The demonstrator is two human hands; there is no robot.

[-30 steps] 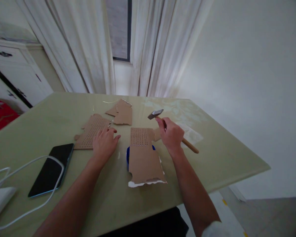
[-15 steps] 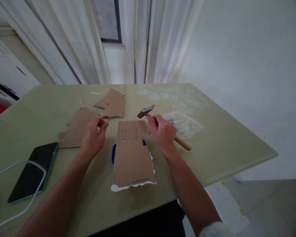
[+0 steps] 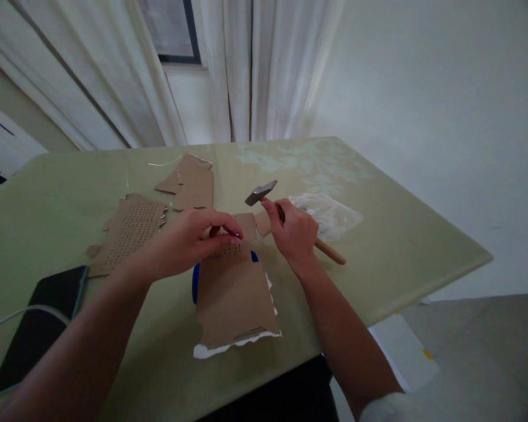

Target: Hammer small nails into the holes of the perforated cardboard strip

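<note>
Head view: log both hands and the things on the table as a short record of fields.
Left hand: pinches a small item, too small to identify, above the front cardboard
Right hand: grips a hammer by its wooden handle
Front cardboard: perforated, ragged white near edge, over a blue object
Left: perforated cardboard; dark device, white cable across it
Right: clear plastic bag

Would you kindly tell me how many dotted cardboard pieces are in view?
2: one piece lies on the table, left of the left hand; the other piece, partly covered, is beneath that hand.
</note>
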